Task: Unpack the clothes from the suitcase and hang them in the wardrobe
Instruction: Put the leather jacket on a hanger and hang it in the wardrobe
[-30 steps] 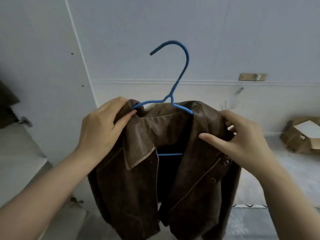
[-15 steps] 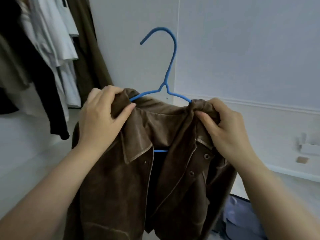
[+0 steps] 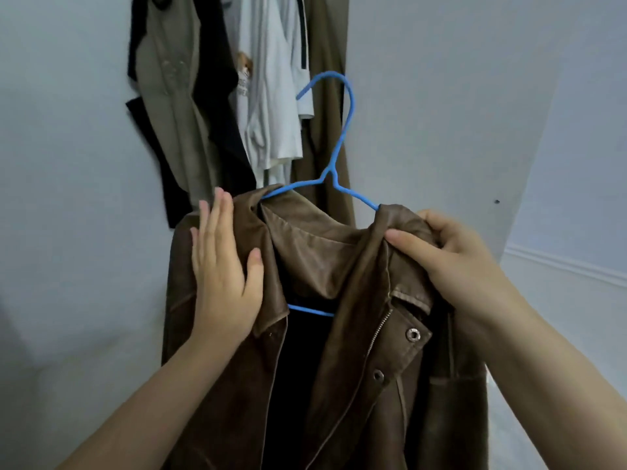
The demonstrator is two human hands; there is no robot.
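A brown leather jacket (image 3: 356, 351) hangs on a blue wire hanger (image 3: 341, 137) that I hold up in front of me. My right hand (image 3: 444, 252) is clenched on the jacket's right shoulder, over the hanger's arm. My left hand (image 3: 224, 269) lies flat with fingers straight against the left shoulder and lapel, gripping nothing. The hanger's hook points up and left, free of any rail. The suitcase is out of view.
Several hung clothes fill the wardrobe behind the hanger: an olive and black garment (image 3: 176, 106), a white T-shirt (image 3: 268, 96) and a long brown coat (image 3: 325, 106). The wardrobe's pale side panel (image 3: 441, 113) stands to the right, a white wall (image 3: 61, 164) to the left.
The view has swung left towards the wardrobe, and the hung clothes now sit right behind the hanger. My left hand has let go of the shoulder and flattened; my right hand keeps its grip.
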